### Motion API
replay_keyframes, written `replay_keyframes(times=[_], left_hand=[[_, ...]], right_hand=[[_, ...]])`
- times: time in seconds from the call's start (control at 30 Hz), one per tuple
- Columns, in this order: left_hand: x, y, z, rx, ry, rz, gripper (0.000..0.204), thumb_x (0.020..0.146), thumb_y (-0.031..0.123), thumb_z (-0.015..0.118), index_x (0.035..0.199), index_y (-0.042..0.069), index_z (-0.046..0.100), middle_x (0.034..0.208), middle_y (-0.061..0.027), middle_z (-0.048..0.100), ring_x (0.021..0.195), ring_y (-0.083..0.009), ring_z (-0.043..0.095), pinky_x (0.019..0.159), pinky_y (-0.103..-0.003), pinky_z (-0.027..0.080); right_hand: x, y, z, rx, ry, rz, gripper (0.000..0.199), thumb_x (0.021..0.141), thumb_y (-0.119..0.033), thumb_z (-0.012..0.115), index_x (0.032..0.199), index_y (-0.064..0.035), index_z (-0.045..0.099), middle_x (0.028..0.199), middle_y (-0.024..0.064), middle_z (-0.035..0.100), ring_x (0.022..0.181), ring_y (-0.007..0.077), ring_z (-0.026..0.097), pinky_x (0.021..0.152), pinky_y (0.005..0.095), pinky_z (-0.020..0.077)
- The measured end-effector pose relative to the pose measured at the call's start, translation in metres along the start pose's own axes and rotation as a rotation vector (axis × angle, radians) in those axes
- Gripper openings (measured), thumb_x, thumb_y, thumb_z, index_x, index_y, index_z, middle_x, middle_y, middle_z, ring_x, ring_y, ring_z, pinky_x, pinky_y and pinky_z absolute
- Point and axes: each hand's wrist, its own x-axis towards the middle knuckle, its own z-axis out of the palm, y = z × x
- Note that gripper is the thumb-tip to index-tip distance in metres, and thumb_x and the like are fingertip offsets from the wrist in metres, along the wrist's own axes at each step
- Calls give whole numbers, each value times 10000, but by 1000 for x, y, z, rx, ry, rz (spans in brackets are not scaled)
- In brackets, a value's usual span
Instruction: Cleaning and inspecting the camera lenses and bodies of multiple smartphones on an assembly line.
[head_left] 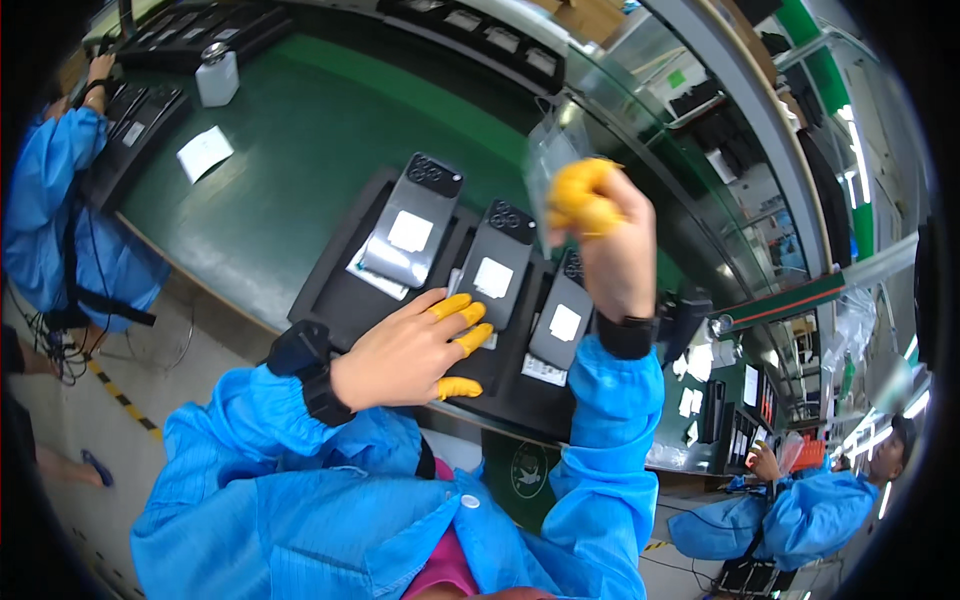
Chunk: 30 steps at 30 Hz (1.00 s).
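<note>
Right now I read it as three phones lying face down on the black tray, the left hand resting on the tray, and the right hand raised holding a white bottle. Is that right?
Not quite. The right hand is raised, but it pinches a clear plastic film; the white bottle stands far off on the green table. The head view shows it. The three phones on the black tray and the left hand are as you say.

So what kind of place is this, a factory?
Most likely a phone assembly line. Grey phones lie face down in a black tray on a long green workbench, the person's left hand wears yellow finger cots, and a co-worker wears the same blue smock.
</note>
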Motion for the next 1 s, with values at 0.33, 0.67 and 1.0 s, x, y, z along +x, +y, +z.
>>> replay_keyframes(times=[0.33, 0.67, 1.0], left_hand=[[-47, 4, -39, -515, -62, 195, 363, 848, 259, 711, 1132, 37, 672, 1216, -174, 611, 1139, -357, 574, 938, -418, 483], [-63, -24, -72, -179, 205, -87, 331, 798, 253, 753, 1010, 9, 682, 983, -131, 671, 936, -311, 652, 795, -384, 506], [-51, -34, -37, 251, 75, -215, 688, 879, 545, 575, 1312, 11, 548, 1299, -183, 558, 1253, -363, 493, 1114, -477, 322]], right_hand=[[3, 79, 106, -873, -510, -92, 363, 769, -279, 734, 787, 67, 626, 898, 295, 607, 828, 453, 619, 736, 493, 516], [22, 103, 93, -545, -380, 163, 157, 749, -90, 582, 807, 55, 606, 764, 192, 621, 644, 297, 606, 628, 400, 502], [38, 86, 6, 372, -109, 173, 212, 950, -235, 582, 935, -30, 633, 841, 62, 645, 707, 148, 592, 624, 286, 474]])
